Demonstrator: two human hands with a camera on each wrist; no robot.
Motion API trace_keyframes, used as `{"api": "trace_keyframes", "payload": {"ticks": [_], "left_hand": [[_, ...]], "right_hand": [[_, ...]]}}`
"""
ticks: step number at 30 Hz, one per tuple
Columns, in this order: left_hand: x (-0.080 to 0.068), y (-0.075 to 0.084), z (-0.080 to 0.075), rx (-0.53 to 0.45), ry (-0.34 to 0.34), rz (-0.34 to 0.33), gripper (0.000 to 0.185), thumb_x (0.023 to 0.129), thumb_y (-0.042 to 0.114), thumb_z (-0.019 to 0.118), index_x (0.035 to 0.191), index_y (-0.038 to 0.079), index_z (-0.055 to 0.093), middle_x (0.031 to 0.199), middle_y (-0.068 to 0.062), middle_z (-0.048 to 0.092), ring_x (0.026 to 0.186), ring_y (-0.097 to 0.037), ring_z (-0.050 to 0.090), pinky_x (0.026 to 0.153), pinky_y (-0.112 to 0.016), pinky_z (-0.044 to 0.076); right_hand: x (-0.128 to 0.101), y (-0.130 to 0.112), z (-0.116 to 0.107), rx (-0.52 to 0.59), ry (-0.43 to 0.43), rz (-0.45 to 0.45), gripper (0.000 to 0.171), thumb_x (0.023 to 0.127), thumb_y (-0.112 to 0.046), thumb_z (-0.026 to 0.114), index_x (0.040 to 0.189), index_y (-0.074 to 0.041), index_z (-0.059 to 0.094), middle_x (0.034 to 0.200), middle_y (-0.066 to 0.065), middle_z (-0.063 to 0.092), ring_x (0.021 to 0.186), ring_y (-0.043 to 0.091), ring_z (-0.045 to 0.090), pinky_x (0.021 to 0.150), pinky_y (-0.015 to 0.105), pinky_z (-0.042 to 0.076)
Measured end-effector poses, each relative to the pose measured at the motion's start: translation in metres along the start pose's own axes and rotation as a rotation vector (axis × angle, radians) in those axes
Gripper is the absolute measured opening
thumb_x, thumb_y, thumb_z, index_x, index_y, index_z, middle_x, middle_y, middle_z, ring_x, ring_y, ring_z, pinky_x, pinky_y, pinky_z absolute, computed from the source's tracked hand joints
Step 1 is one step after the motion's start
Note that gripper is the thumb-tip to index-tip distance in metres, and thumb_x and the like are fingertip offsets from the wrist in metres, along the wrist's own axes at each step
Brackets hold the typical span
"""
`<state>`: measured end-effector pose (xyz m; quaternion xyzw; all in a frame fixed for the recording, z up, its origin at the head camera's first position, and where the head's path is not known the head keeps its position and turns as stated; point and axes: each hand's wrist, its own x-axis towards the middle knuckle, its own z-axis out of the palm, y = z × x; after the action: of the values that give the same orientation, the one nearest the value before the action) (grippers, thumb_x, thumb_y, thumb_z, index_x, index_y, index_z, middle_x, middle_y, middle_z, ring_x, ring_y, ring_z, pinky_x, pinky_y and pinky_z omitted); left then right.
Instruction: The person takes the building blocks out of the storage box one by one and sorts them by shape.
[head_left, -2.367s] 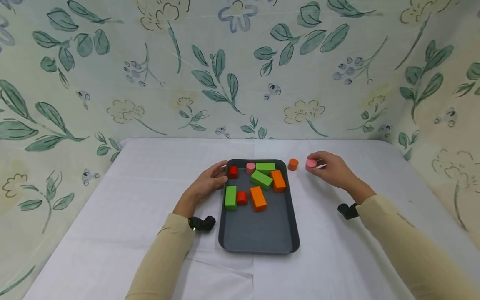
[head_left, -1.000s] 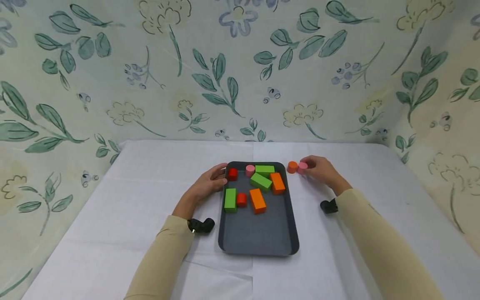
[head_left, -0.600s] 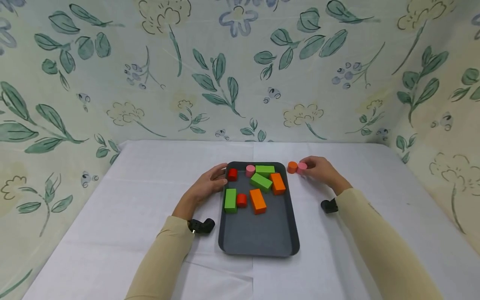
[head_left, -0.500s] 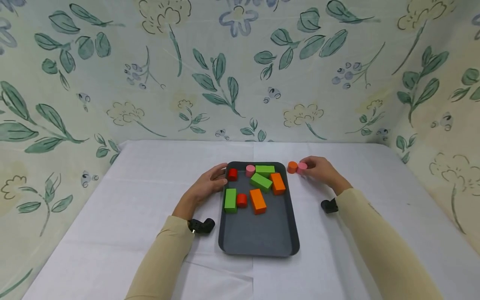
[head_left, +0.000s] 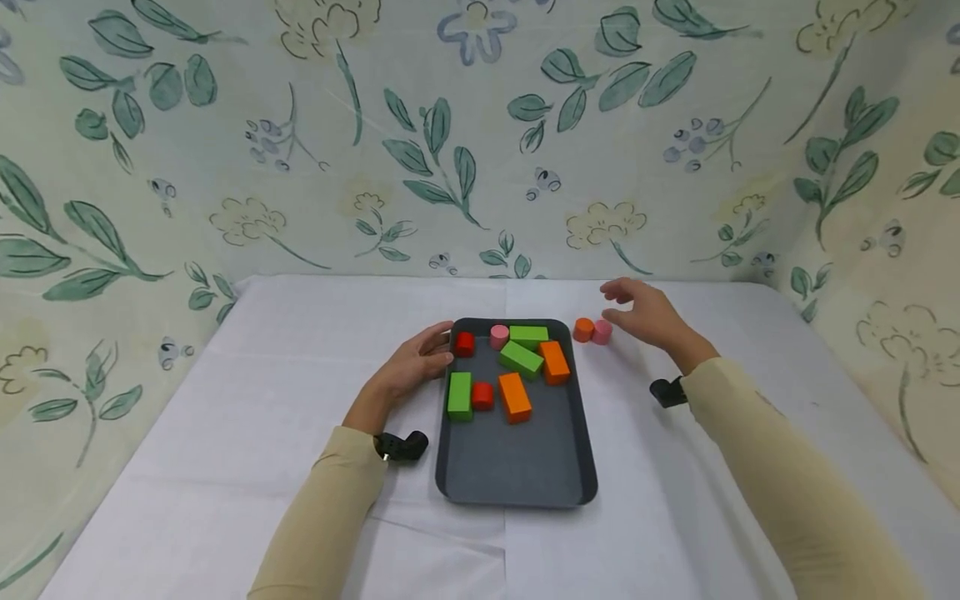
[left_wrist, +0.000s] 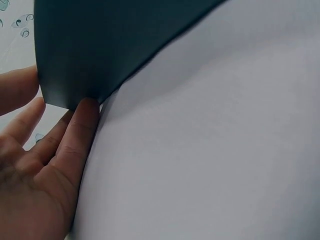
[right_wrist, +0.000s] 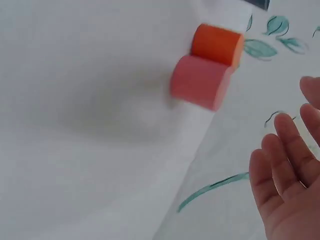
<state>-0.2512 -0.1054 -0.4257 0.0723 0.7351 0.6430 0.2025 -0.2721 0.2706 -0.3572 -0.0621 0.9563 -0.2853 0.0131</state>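
Looks like the blocks are getting moved out of the tray one at a time and lined up on the tabletop (head_left: pixel 315 350). The right hand (head_left: pixel 651 318) hangs just past the pink cylinder (head_left: pixel 602 332) with its fingers (right_wrist: pixel 287 150) spread loose and straight, holding nothing, so I'd call this the moment right after a set-down. The pink one stands just off those fingertips, touching the orange cylinder (head_left: pixel 584 329) on its far side, both on the cloth beside the tray (head_left: pixel 517 467). The left hand (head_left: pixel 411 367) lies flat against the tray's near-left edge, fingers (left_wrist: pixel 80 135) straight and pressed to the rim, steadying it but not gripping. For the next move I'd guess the right hand has to swing back over the tray and pinch another piece; the second pink cylinder (head_left: pixel 499 336) sits closest to that line-up, though the green block (head_left: pixel 529 335) crowds it, so a narrow grip from above.
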Motion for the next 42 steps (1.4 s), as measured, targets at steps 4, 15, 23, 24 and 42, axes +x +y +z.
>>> {"api": "trace_keyframes", "payload": {"ticks": [4,15,23,24,42], "left_hand": [[0.0,0.0,-0.001,0.003,-0.002,0.005,0.063,0.097,0.01,0.057,0.154,0.027,0.035,0.164,-0.009,0.03,0.149,-0.029,0.036,0.117,-0.051,0.037],[-0.001,-0.002,0.001,-0.017,0.012,-0.02,0.064,0.096,0.009,0.058,0.153,0.029,0.037,0.164,-0.007,0.03,0.148,-0.028,0.036,0.117,-0.05,0.038],[-0.001,-0.002,0.0,-0.016,-0.006,-0.003,0.063,0.096,0.008,0.057,0.153,0.029,0.037,0.164,-0.008,0.03,0.148,-0.029,0.036,0.117,-0.05,0.038],[-0.001,-0.002,0.0,-0.016,-0.008,-0.001,0.064,0.096,0.008,0.057,0.153,0.029,0.036,0.164,-0.008,0.03,0.149,-0.03,0.035,0.117,-0.051,0.038],[0.0,0.001,-0.002,-0.038,-0.018,0.007,0.065,0.097,0.007,0.057,0.155,0.024,0.034,0.164,-0.01,0.029,0.15,-0.029,0.034,0.116,-0.05,0.039]], "right_hand": [[-0.001,-0.031,0.002,-0.022,0.036,-0.146,0.037,0.095,-0.011,0.059,0.131,-0.003,0.058,0.134,0.019,0.058,0.124,0.038,0.05,0.106,0.056,0.046],[-0.018,-0.109,0.03,-0.103,-0.177,-0.431,0.029,0.094,-0.009,0.062,0.122,-0.007,0.067,0.123,0.009,0.068,0.114,0.029,0.061,0.102,0.047,0.052],[-0.037,-0.137,0.055,-0.22,-0.366,-0.579,0.029,0.093,-0.009,0.064,0.121,-0.01,0.068,0.122,0.005,0.07,0.115,0.024,0.062,0.104,0.042,0.052],[-0.038,-0.138,0.058,-0.236,-0.381,-0.595,0.029,0.092,-0.008,0.064,0.121,-0.009,0.069,0.121,0.005,0.07,0.114,0.024,0.062,0.104,0.041,0.052],[-0.043,-0.14,0.091,-0.391,-0.459,-0.638,0.034,0.085,0.002,0.067,0.113,-0.017,0.074,0.117,0.004,0.07,0.101,0.021,0.062,0.099,0.039,0.054]]}}
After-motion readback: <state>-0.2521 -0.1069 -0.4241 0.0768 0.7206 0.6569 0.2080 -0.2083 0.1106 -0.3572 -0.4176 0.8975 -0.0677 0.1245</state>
